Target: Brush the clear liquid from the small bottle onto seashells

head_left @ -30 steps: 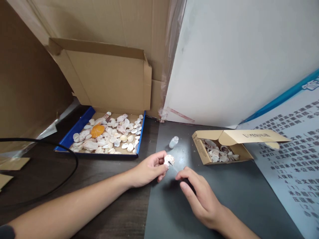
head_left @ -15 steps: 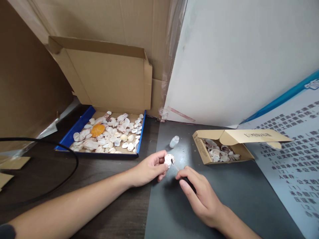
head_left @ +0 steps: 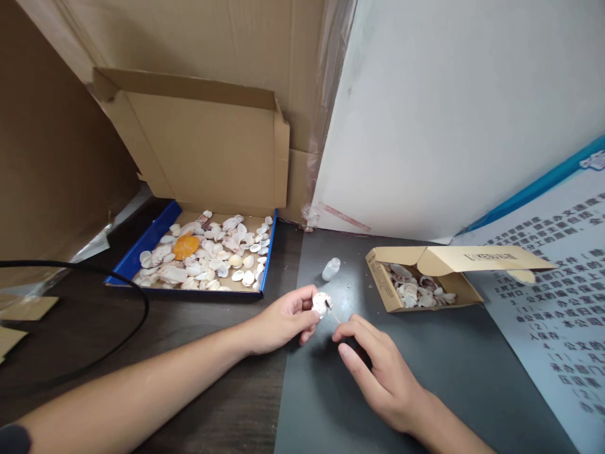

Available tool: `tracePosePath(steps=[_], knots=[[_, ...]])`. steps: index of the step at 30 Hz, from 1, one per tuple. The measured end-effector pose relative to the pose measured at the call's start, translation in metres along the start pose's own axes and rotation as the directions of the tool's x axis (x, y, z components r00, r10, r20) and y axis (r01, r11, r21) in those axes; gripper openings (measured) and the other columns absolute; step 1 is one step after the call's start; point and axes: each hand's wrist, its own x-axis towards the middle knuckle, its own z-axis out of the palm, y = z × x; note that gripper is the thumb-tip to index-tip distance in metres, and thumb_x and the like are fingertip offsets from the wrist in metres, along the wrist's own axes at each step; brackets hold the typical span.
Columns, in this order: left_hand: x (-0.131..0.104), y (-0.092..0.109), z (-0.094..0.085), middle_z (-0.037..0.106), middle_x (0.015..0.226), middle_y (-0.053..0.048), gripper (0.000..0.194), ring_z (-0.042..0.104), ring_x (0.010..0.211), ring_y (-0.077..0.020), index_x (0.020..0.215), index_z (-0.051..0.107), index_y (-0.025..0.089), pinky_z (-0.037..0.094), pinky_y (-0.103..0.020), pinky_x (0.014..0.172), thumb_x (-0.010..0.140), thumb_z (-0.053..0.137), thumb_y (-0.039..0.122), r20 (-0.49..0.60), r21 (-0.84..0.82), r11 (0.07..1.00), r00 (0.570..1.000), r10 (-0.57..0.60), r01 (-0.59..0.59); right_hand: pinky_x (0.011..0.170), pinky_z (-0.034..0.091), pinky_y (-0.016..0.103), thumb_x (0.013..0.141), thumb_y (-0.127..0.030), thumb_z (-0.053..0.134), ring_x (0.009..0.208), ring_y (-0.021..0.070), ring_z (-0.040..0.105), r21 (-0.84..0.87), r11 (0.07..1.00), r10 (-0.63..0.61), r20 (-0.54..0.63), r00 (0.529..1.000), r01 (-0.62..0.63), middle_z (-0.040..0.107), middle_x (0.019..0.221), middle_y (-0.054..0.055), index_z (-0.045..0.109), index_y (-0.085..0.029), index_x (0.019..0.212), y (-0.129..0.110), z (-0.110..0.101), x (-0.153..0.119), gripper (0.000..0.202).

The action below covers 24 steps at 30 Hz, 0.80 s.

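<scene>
Hands: two, both bare.
Left hand point(head_left: 290, 321): one, thumb and fingers pinched on the held shell's edge.
Right hand point(head_left: 382, 372): one, fingers curled round the thin tool; grip partly hidden.
Held shell point(head_left: 320, 302): one, whitish, speckled, rounded; in left fingertips above the grey surface point(head_left: 449, 384).
Thin tool point(head_left: 336, 320): one, slim pale shaft, dark tip at the shell's right side; can't tell if touching.
Bottle point(head_left: 331, 269): one, small, translucent, whitish inside; on grey surface, beyond the hands.
Boxes: two, cardboard, lids raised. Blue-sided box point(head_left: 147, 242) left, plain brown box point(head_left: 380, 284) right.
Loose shells point(head_left: 203, 268): dozens in the blue-sided box, a smaller overlapping heap in the brown one; no exact count. Mostly white, some ridged.
Orange shell point(head_left: 186, 246): one, fan-shaped, blue-sided box.
Cable point(head_left: 144, 309): one, black, looped, far left.
Surfaces: smooth grey right, dark wood grain point(head_left: 227, 403) left.
Change vs 1 s ago: tool tip shifted from over the shell's face towards its right edge. Boxes, bottle unchanged.
</scene>
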Motion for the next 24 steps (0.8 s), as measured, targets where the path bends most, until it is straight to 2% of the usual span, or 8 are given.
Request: tracePosePath(steps=[15, 21, 24], knots=[[0.0000, 0.0004, -0.0002, 0.050, 0.059, 0.008, 0.031, 0.042, 0.049, -0.0060, 0.083, 0.044, 0.020, 0.035, -0.022, 0.053, 0.089, 0.064, 0.043, 0.000, -0.024, 1.000, 1.000, 0.004, -0.004, 0.061, 0.041, 0.026, 0.097, -0.017, 0.044, 0.066, 0.0144, 0.054, -0.015, 1.000, 0.014, 0.022, 1.000, -0.014, 0.057, 0.080, 0.000, 0.052, -0.022, 0.097, -0.0019, -0.0002, 0.0011, 0.010], [-0.0003, 0.0005, 0.0010, 0.050, 0.059, 0.008, 0.033, 0.043, 0.050, -0.0061, 0.084, 0.045, 0.019, 0.034, -0.022, 0.053, 0.089, 0.065, 0.045, -0.016, -0.014, 1.000, 1.000, -0.006, 0.005, 0.068, 0.044, 0.027, 0.100, -0.022, 0.040, 0.071, 0.0154, 0.060, 0.009, 0.997, -0.071, 0.053, 0.996, 0.070, 0.062, 0.083, 0.000, 0.052, -0.023, 0.102, -0.0022, -0.0006, -0.0029, 0.012], [-0.0004, 0.0007, 0.0010, 0.050, 0.059, 0.008, 0.034, 0.043, 0.050, -0.0061, 0.085, 0.045, 0.019, 0.035, -0.022, 0.053, 0.088, 0.065, 0.046, -0.017, -0.017, 1.000, 1.000, -0.009, 0.009, 0.064, 0.043, 0.026, 0.103, -0.024, 0.038, 0.064, 0.0144, 0.058, -0.031, 0.999, 0.023, 0.013, 1.000, -0.023, 0.060, 0.076, -0.003, 0.051, -0.024, 0.100, -0.0023, -0.0009, -0.0035, 0.013]])
